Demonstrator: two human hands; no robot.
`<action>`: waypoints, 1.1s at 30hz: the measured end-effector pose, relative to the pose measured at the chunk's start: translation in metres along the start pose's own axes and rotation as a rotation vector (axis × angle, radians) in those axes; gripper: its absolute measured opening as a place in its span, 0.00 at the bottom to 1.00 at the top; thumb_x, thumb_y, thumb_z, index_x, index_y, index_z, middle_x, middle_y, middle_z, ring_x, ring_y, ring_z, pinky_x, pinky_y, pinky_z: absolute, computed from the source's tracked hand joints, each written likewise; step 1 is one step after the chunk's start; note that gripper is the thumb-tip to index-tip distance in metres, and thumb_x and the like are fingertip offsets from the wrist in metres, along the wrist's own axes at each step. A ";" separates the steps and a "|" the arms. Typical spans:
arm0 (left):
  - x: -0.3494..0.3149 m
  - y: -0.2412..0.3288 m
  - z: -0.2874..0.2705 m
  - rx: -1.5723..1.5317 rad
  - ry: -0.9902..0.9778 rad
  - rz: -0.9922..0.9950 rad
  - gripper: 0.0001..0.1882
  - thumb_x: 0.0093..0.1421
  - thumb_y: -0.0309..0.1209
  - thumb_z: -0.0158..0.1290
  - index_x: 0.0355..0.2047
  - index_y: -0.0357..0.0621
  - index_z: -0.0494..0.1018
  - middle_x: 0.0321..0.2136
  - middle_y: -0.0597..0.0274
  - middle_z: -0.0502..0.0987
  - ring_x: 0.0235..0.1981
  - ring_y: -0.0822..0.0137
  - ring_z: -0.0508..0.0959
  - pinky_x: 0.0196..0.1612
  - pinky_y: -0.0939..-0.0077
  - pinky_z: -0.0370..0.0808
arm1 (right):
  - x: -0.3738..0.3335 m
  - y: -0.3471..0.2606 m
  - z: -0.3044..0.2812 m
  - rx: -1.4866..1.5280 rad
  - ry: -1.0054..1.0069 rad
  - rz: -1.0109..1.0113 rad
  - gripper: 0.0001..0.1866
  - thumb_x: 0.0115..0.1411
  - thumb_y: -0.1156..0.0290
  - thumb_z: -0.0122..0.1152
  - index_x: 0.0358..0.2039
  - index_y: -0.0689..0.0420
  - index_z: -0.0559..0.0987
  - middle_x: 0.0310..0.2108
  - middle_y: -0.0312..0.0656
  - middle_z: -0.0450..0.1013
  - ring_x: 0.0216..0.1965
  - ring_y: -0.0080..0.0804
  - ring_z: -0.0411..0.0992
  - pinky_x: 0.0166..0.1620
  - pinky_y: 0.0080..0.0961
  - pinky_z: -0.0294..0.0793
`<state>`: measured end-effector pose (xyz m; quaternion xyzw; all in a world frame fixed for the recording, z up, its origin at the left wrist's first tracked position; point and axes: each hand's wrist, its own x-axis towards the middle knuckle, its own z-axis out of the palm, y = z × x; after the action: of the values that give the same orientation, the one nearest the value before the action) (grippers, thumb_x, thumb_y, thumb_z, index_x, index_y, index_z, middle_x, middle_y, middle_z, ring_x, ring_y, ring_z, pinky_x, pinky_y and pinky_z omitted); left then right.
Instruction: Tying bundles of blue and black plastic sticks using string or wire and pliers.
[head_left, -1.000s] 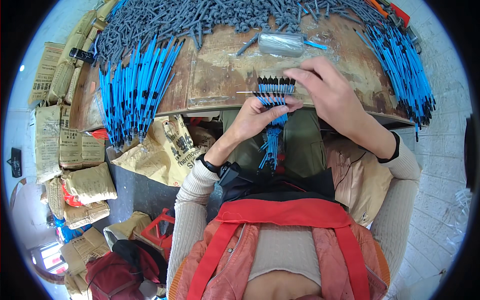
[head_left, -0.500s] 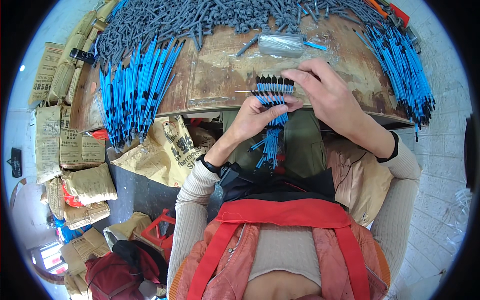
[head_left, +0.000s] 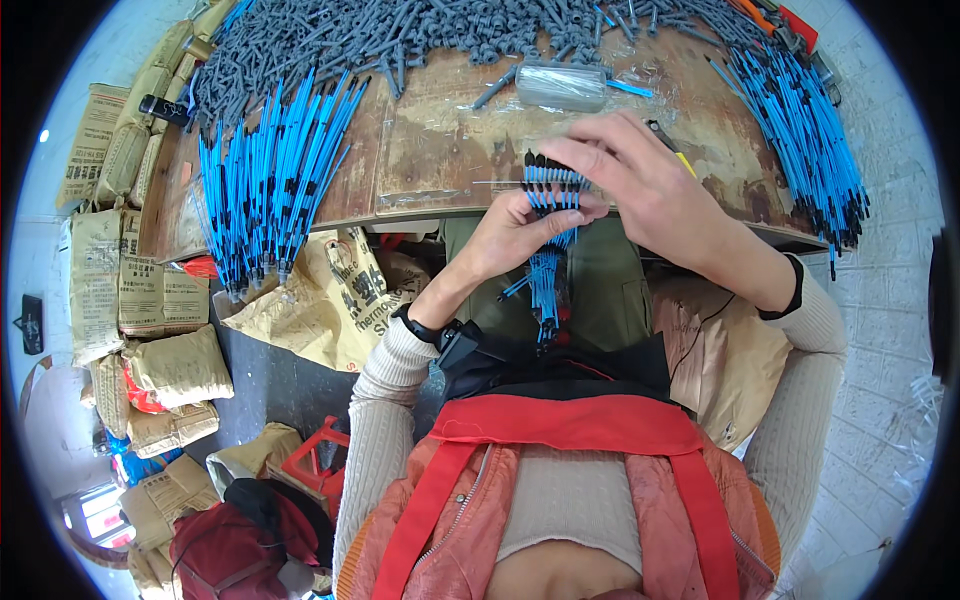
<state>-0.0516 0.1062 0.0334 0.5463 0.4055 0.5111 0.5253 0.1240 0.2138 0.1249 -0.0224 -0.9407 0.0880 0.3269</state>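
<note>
My left hand [head_left: 520, 232] grips a bundle of thin blue rods [head_left: 545, 278] with black tips, its thumb laid across the front. Their black ends stand up in a row above the fingers, and the loose lower ends hang over my lap. A thin straight metal wire [head_left: 492, 183] runs crosswise by the upper part of the bundle and sticks out to the left. My right hand [head_left: 645, 185] is curled over the right side of the black tips, fingers bent against them. Its fingertips are partly hidden.
Grey plastic wall plugs [head_left: 420, 30] lie heaped along the table's far side. More blue rods lie at left [head_left: 280, 170] and right [head_left: 800, 150]. A clear plastic box [head_left: 562, 88] sits on the wooden table [head_left: 440, 150]. Paper sacks [head_left: 160, 290] are stacked at left.
My right hand has moved slightly up and left, covering more of the black tips. The bundle has turned a little in my left hand. A dark tool with yellow now shows behind my right hand.
</note>
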 end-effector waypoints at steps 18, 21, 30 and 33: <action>-0.003 -0.005 -0.002 0.011 0.013 0.019 0.14 0.68 0.22 0.48 0.53 0.33 0.74 0.51 0.53 0.79 0.54 0.65 0.78 0.59 0.70 0.74 | -0.018 -0.005 -0.035 -0.276 0.052 -0.001 0.11 0.51 0.80 0.65 0.37 0.61 0.81 0.33 0.42 0.72 0.34 0.39 0.72 0.34 0.31 0.73; -0.003 -0.004 0.000 -0.039 0.029 0.036 0.14 0.68 0.22 0.49 0.53 0.33 0.74 0.51 0.53 0.79 0.54 0.65 0.78 0.59 0.70 0.73 | -0.022 0.002 -0.025 -0.141 0.058 0.084 0.10 0.52 0.80 0.65 0.37 0.62 0.81 0.33 0.42 0.72 0.34 0.41 0.72 0.35 0.32 0.73; -0.003 -0.004 0.003 0.002 0.036 0.033 0.15 0.69 0.24 0.49 0.54 0.34 0.74 0.50 0.55 0.80 0.52 0.67 0.78 0.58 0.71 0.74 | -0.027 -0.011 -0.023 -0.098 0.088 0.119 0.10 0.54 0.82 0.64 0.38 0.62 0.80 0.32 0.43 0.72 0.33 0.43 0.72 0.37 0.34 0.73; -0.003 -0.005 0.003 -0.009 0.028 0.052 0.16 0.69 0.24 0.49 0.55 0.34 0.74 0.50 0.56 0.80 0.52 0.67 0.78 0.58 0.72 0.74 | -0.026 -0.007 -0.026 -0.116 0.069 0.094 0.10 0.54 0.82 0.63 0.38 0.62 0.80 0.32 0.43 0.72 0.33 0.43 0.72 0.37 0.34 0.73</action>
<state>-0.0484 0.1037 0.0285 0.5472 0.3963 0.5339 0.5084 0.1611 0.2080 0.1303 -0.0886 -0.9302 0.0480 0.3529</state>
